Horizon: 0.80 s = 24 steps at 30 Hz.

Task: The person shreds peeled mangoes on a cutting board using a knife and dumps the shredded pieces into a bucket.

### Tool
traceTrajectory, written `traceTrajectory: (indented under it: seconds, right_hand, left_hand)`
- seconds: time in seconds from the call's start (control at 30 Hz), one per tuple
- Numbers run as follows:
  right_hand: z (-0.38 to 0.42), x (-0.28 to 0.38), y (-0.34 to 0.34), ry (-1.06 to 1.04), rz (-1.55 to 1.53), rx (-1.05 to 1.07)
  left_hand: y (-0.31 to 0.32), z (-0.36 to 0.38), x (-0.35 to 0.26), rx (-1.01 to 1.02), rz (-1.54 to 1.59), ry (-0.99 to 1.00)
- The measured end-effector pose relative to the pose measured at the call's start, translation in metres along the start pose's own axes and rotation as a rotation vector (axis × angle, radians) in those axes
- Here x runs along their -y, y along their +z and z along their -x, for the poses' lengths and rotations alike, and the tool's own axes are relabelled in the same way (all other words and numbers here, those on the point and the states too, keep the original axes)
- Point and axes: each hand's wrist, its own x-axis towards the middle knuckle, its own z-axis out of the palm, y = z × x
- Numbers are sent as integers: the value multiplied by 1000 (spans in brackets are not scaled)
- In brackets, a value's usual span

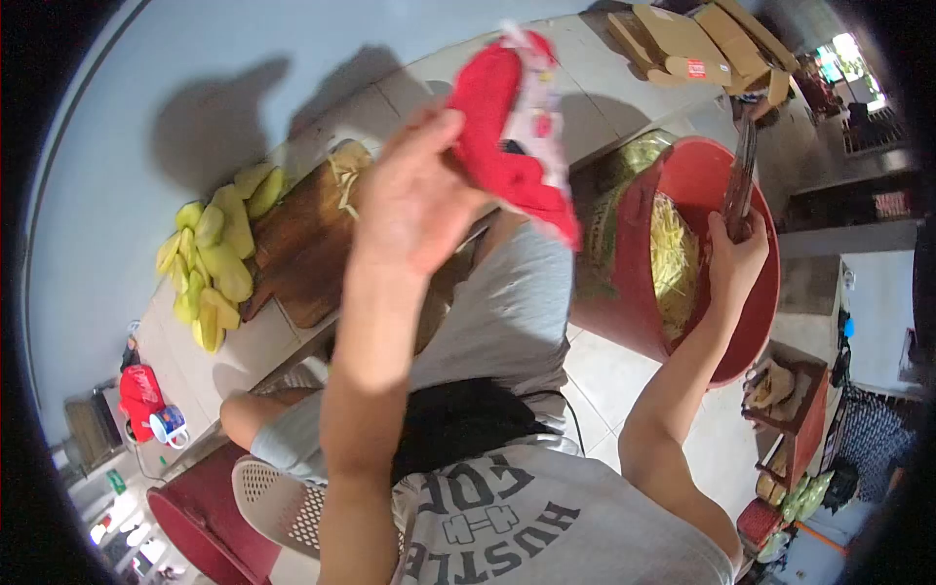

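Note:
My left hand (414, 200), raised above the counter's front edge and blurred, holds a red cloth (497, 127) with a pale patterned side. The cloth hangs from the fingers over my lap. My right hand (738, 255) grips a long dark-and-shiny knife (743, 175), pointing up over the opening of a red bucket (726, 356). Pale yellow-green shreds (673, 258) lie inside the bucket. Left of my raised arm is a wooden cutting board (302, 239) with some cut strips (349, 175) on it. Several peeled green-yellow fruits (214, 244), perhaps mangoes, are heaped beside the board.
Opened cardboard boxes (697, 44) sit at the counter's far right. A blue-white mug (168, 425) and a red Coca-Cola item (141, 392) stand at the left end. Below are a white perforated basket (278, 497) and another red container (200, 517). A wooden shelf (804, 419) is at right.

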Motion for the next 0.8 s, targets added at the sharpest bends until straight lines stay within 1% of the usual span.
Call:
traceTrajectory:
  seconds: [0.03, 0.07, 0.1, 0.13, 0.17, 0.23, 0.3, 0.37, 0.4, 0.43, 0.47, 0.5, 0.53, 0.57, 0.6, 0.63, 0.7, 0.73, 0.77, 0.8]
  right_hand:
    - [5, 1, 3, -8, -10, 12]
    - [9, 2, 7, -56, 34, 18]
    - [16, 8, 12, -103, 75, 22]
    - [21, 15, 16, -86, 25, 36]
    - [26, 23, 21, -96, 9, 50]
    - [34, 47, 27, -90, 183, 69]
    - [52, 82, 30, -109, 153, 100]
    - [63, 103, 35, -250, 241, 191]
    - [68, 107, 42, -345, 52, 207]
    - [73, 114, 46, -354, 47, 213]
    - [82, 121, 52, -318, -23, 273]
    - [91, 134, 58, -280, -93, 332]
    - [99, 139, 67, -400, 28, 323]
    - [111, 162, 72, -350, -37, 401]
    - [122, 172, 79, -371, -70, 497]
    - [131, 180, 87, -393, -104, 593]
    - [152, 191, 106, -433, -126, 763]
    - [164, 186, 129, -536, -268, 743]
    - [173, 183, 143, -540, -270, 760]
    - [184, 193, 154, -503, -248, 860]
  left_hand:
    - [-10, 9, -22, -18, -73, 52]
    - [-18, 17, -43, -29, -81, 70]
    - [-24, 25, -62, -101, -158, 81]
    - [-31, 33, -78, -175, -234, 91]
    - [-38, 39, -89, -187, -240, 109]
    - [-60, 47, -106, -437, -335, 196]
    - [-80, 58, -122, -436, -328, 235]
    - [-93, 70, -133, -338, -270, 340]
    - [-98, 78, -138, -342, -268, 352]
    - [-101, 90, -140, -340, -207, 359]
    - [-107, 104, -142, -338, -147, 366]
    - [-125, 119, -140, -446, -156, 370]
    - [-151, 137, -135, -555, -164, 375]
    - [-177, 160, -130, -675, -255, 341]
    - [-200, 183, -125, -797, -347, 305]
    - [-217, 203, -122, -805, -348, 319]
    - [-241, 235, -120, -1153, -393, 289]
    - [-247, 243, -126, -1169, -388, 295]
    - [-254, 250, -131, -1182, -515, 304]
    - [-259, 254, -134, -1190, -642, 309]
